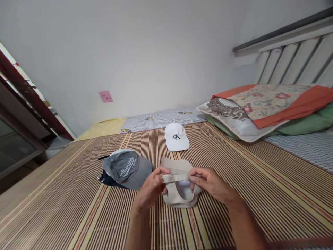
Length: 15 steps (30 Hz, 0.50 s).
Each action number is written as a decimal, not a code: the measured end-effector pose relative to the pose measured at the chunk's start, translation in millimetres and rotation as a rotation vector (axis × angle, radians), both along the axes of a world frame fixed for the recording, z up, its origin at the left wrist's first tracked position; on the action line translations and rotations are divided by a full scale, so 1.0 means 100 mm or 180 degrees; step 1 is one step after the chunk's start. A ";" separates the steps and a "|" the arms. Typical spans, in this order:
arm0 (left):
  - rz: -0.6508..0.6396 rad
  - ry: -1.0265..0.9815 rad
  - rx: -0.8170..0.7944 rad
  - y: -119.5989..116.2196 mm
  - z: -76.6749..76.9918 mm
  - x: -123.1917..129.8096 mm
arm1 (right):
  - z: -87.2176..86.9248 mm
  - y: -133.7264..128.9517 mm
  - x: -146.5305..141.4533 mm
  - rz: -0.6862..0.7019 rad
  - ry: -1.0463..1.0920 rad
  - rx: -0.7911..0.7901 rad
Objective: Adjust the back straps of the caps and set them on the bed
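Observation:
A beige baseball cap (179,198) rests on the striped bamboo mat in front of me, its back opening turned toward me and its brim pointing away. My left hand (153,185) pinches one end of the cap's back strap. On the other end of that strap, the fingers of my right hand (209,182) are closed. The strap runs level between both hands. To the left lies a grey cap (127,168) with white lettering, stacked over a dark cap (111,180) and a paler one mostly hidden. Beyond the beige cap sits a white cap (177,137) with black letters.
The bamboo mat (78,194) covers the bed. Pillows (229,114) and an orange-edged floral cloth (275,100) are piled at the right, below a slatted headboard (293,59). A pink note (105,96) is stuck to the wall. Dark furniture (20,139) stands at the left.

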<state>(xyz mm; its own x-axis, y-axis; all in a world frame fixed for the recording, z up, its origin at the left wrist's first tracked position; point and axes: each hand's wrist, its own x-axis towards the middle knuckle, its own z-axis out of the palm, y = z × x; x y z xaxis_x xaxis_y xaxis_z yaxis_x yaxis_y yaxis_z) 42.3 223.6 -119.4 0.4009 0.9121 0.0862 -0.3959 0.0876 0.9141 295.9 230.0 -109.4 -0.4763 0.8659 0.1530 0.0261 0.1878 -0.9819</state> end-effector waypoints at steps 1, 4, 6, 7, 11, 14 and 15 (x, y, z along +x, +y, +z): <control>-0.0013 0.0150 0.0044 0.00 -0.01 -0.02 | 0.00 0.00 0.00 -0.0028 -0.0034 0.0011; 0.0080 0.0405 0.0040 0.00 -0.02 -0.04 | -0.02 0.01 0.01 -0.0063 -0.0112 -0.0002; 0.0109 0.0337 0.0035 0.00 -0.02 -0.04 | -0.03 0.02 0.02 -0.0070 -0.0109 -0.0006; 0.0116 0.0291 0.0050 0.01 -0.02 -0.04 | -0.04 0.02 0.04 -0.0068 -0.0110 0.0036; 0.0145 0.0177 0.0111 0.02 -0.02 -0.06 | -0.06 0.04 0.13 0.0001 -0.0276 0.0240; 0.0173 0.0189 0.0104 0.02 -0.02 -0.09 | -0.09 0.04 0.20 0.0045 -0.0229 0.0179; 0.0192 0.0207 0.0096 0.02 -0.01 -0.10 | -0.10 0.05 0.21 0.0030 -0.0159 0.0149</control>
<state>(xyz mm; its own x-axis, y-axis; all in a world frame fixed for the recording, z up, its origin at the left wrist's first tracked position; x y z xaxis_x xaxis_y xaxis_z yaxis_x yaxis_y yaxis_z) 32.3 225.4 -120.8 0.3509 0.9321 0.0897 -0.3393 0.0373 0.9399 317.0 234.5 -119.2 -0.4924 0.8538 0.1690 0.0727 0.2339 -0.9695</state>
